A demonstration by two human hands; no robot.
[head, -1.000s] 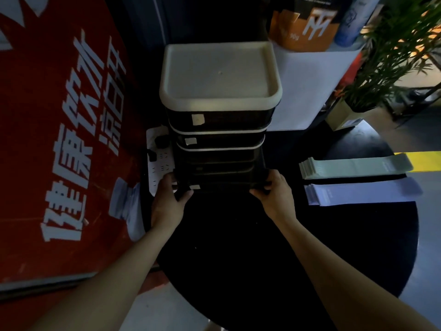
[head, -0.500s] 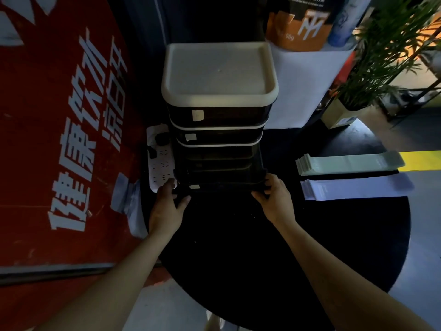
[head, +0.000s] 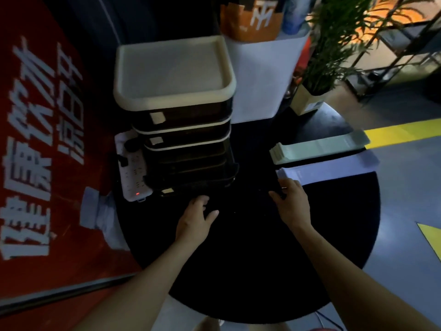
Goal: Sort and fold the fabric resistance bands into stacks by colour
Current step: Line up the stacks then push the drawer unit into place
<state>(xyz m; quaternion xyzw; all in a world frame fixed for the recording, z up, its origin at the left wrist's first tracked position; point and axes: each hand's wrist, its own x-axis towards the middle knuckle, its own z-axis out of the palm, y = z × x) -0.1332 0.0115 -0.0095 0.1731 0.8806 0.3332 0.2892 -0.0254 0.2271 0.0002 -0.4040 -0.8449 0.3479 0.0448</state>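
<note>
A stack of mint-green bands (head: 317,149) and a stack of lilac bands (head: 327,169) lie side by side on the right of the round black table (head: 238,271). My right hand (head: 292,201) is just left of the lilac stack. It pinches a dark strip between thumb and fingers that looks like a black band (head: 279,192). My left hand (head: 196,217) is in front of the dark drawer unit (head: 188,149), with its fingers curled down onto the dark tabletop. In the dim light I cannot tell what the left hand holds.
The drawer unit has a white tray top (head: 174,70), and its bottom drawer (head: 198,183) stands out a little. A white power strip (head: 132,170) lies to its left. A white box (head: 260,77) and a potted plant (head: 334,44) stand behind. A red banner (head: 43,139) fills the left.
Both hands have let go of the bottom drawer's sides and drawn back toward me. The right hand has moved right, next to the lilac stack. The view has swung.
</note>
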